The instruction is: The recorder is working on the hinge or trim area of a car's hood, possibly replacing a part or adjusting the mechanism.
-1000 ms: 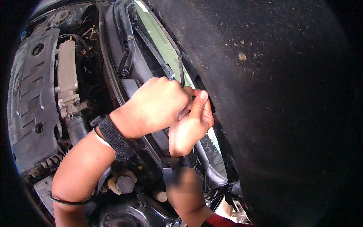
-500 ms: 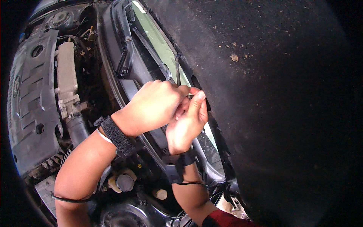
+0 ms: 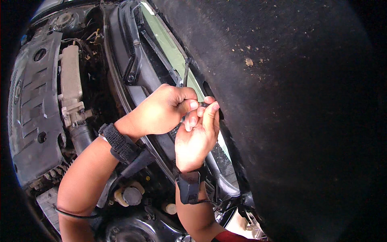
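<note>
My left hand [image 3: 161,111] is a closed fist over the cowl at the base of the windscreen. A thin dark metal rod [image 3: 186,74] sticks up out of the fist. My right hand [image 3: 196,139] is just right of it and touches it, palm facing me. Its fingertips pinch a small dark part [image 3: 204,104] against the edge of the raised bonnet [image 3: 282,101]. Both wrists wear black straps. What the rod ends in is hidden inside the fist.
The open engine bay lies to the left, with a grey engine cover [image 3: 30,105], a pale reservoir [image 3: 70,80] and a yellowish cap [image 3: 130,194]. A wiper arm [image 3: 133,60] lies on the black cowl. The dark bonnet underside fills the right side.
Both hands stay at the same spot by the bonnet edge. The rod now stands more upright above the left fist, and the right forearm has shifted slightly.
</note>
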Demonstrator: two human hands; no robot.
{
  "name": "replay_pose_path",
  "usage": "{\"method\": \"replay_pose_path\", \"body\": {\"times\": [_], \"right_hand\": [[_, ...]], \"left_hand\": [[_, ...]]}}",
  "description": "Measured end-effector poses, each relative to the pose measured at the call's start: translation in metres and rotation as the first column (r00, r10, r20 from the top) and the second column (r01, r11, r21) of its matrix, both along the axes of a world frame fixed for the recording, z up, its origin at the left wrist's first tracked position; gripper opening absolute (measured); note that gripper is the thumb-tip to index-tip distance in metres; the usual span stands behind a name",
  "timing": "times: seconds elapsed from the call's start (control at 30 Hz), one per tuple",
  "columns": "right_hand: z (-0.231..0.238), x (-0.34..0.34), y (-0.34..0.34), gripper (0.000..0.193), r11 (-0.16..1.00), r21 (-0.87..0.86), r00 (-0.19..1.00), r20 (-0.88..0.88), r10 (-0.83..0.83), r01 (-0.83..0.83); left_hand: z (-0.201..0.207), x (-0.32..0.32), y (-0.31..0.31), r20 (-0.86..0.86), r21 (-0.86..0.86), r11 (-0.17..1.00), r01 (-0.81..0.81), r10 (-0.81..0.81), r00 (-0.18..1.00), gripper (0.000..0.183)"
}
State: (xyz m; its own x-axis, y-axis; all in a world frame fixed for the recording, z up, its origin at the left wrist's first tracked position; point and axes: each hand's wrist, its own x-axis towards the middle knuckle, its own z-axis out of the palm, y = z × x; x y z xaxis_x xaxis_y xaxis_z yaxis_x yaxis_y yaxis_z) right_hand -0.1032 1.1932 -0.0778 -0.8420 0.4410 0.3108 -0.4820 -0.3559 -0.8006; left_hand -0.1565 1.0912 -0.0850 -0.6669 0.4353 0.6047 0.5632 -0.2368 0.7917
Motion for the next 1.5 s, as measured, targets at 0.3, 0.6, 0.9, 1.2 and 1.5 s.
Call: {"method": "replay_pose_path", "body": {"times": [0.3,0.6,0.9,1.2,1.5], "right_hand": [[-0.005,-0.008,-0.007,0.031,0.993,0.047,0.994,-0.024,-0.107,0.108],[-0.010,-0.005,-0.004,0.033,0.996,0.063,0.997,0.014,-0.070,0.069],[-0.012,-0.004,0.015,0.035,0.964,-0.047,0.963,-0.080,0.256,-0.260],[-0.017,0.008,0.016,0.026,0.483,0.744,0.858,-0.237,-0.456,0.462],[0.000,0.013,0.040,0.032,-0.018,0.924,0.862,-0.364,-0.352,0.382]], "left_hand": [[-0.012,0.009,0.018,0.033,0.077,0.980,-0.183,0.181,0.983,0.003],[-0.018,0.009,0.026,-0.169,0.134,0.939,-0.318,0.338,0.926,0.002],[0.001,0.004,0.005,-0.208,-0.046,0.964,-0.263,0.248,0.946,0.007],[-0.008,-0.004,-0.002,-0.015,0.005,1.000,-0.009,0.009,1.000,0.017],[-0.011,-0.013,-0.002,-0.305,-0.051,0.978,-0.203,0.178,0.936,0.014]]}}
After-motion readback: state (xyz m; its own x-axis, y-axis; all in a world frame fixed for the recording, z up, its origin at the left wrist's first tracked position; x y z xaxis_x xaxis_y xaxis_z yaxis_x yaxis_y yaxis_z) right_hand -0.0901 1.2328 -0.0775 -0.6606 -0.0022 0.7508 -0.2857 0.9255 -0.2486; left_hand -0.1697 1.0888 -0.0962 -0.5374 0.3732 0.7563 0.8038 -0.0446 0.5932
